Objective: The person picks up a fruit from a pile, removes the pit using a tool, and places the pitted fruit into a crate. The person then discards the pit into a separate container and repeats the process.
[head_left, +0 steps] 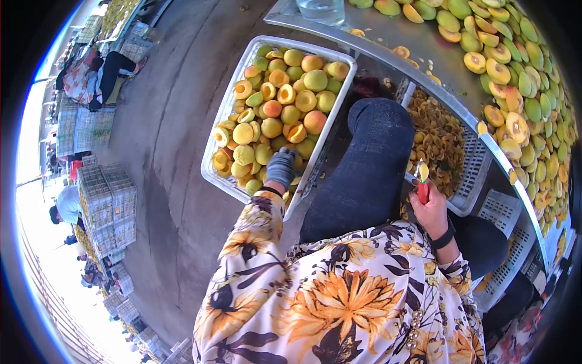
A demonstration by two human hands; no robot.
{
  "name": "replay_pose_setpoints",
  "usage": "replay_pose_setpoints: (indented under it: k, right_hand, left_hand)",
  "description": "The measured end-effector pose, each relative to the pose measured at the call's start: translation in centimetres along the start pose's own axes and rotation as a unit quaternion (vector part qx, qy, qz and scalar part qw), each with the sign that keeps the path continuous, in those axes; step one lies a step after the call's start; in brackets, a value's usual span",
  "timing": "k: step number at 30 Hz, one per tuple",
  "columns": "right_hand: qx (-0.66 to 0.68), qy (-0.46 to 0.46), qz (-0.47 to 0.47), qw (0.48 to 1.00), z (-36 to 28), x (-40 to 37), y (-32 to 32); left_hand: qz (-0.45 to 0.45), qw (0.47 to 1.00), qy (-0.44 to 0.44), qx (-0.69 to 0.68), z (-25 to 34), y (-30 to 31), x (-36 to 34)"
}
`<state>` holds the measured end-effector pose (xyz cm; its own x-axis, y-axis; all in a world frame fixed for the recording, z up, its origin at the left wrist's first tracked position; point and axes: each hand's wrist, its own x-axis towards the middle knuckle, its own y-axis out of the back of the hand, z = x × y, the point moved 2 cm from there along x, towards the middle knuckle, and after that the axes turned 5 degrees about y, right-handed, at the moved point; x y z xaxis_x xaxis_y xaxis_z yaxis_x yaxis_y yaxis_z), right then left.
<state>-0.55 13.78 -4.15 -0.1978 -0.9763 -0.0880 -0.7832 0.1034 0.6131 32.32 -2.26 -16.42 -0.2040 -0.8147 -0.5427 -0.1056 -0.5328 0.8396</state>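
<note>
Clearly, fruit (273, 110) lies around the gloved left hand (282, 168).

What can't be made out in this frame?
Head view:
- Left hand: fingertips hidden by the hand itself and crated fruit; can't tell whether it grips any.
- Red-handled tool: handle partly covered by the right hand; tip too small to read.
- Clear container: top cut off by the upper edge.
- Fruit pile: cut off by the top edge.
- Distant people: too small and glare-washed to read their hands.
</note>
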Motion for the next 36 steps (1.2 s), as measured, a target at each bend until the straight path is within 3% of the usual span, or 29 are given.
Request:
replay_pose_setpoints:
  k: [1,3,6,8,9,10,11,13,14,19,21,23,28,30,31,34,36]
  right_hand:
    - [-0.015,0.009,-0.004,1.000,-0.1,0.1,-0.1]
    - [-0.014,0.017,-0.015,1.000,-0.9,0.0,-0.2]
    - [-0.018,0.049,-0.017,0.999,-1.0,0.3,-0.2]
    - [-0.012,0.015,-0.017,1.000,0.0,0.1,-0.1]
    - [-0.010,-0.003,-0.019,1.000,0.2,-0.2,-0.1]
    - [-0.010,-0.004,-0.025,1.000,0.2,-0.4,-0.3]
    - [-0.008,-0.014,-0.028,0.999,0.0,-0.4,-0.5]
    - [-0.003,-0.033,-0.024,0.999,-0.3,0.3,-0.8]
    - [-0.032,0.017,-0.028,0.999,-1.1,0.6,-0.8]
    - [-0.026,0.028,-0.027,0.999,-1.3,0.5,-1.2]
    - [-0.021,0.022,-0.032,0.999,-1.1,0.6,-1.4]
    - [-0.011,0.006,-0.027,1.000,-0.9,0.4,-1.2]
    - [-0.038,0.007,-0.041,0.998,-0.1,0.4,-1.7]
    - [-0.037,0.024,-0.020,0.999,-0.6,0.6,-1.9]
    - [-0.042,0.022,-0.020,0.999,-0.9,0.7,-1.8]
    - [-0.082,0.018,-0.024,0.996,-1.2,0.7,-1.8]
    - [-0.072,-0.027,-0.037,0.996,-0.7,0.6,-2.0]
  left_hand:
    - [0.058,0.998,-0.033,0.017,0.7,-0.1,-0.6]
    - [0.058,0.998,-0.019,0.019,1.4,-0.1,-0.4]
    - [-0.012,0.999,0.042,-0.008,0.7,2.5,-1.4]
    - [0.162,0.983,0.085,0.010,-2.1,4.3,-2.7]
    - [0.193,0.967,0.158,-0.054,-3.7,4.8,-3.3]
    - [0.239,0.946,0.218,-0.013,-5.4,5.1,-4.0]
    - [0.218,0.944,0.244,-0.030,-7.6,3.3,-2.9]
    - [0.195,0.957,0.205,-0.068,-9.5,1.4,-1.5]
    - [0.196,0.957,0.204,-0.069,-10.3,1.1,-0.9]
    - [0.141,0.963,0.195,-0.120,-11.1,2.3,0.0]
    - [0.151,0.964,0.184,-0.119,-11.5,2.2,-0.8]
    - [0.258,0.940,0.181,-0.134,-11.9,2.2,-1.8]
    - [0.267,0.897,0.306,-0.174,-15.7,2.1,-6.0]
    - [0.085,0.942,0.302,-0.119,-16.9,0.1,-5.4]
    - [0.082,0.943,0.300,-0.122,-17.5,-0.8,-4.9]
    - [0.183,0.954,0.229,-0.070,-18.8,-3.1,-4.0]
    - [0.184,0.954,0.229,-0.067,-19.5,-3.3,-3.1]
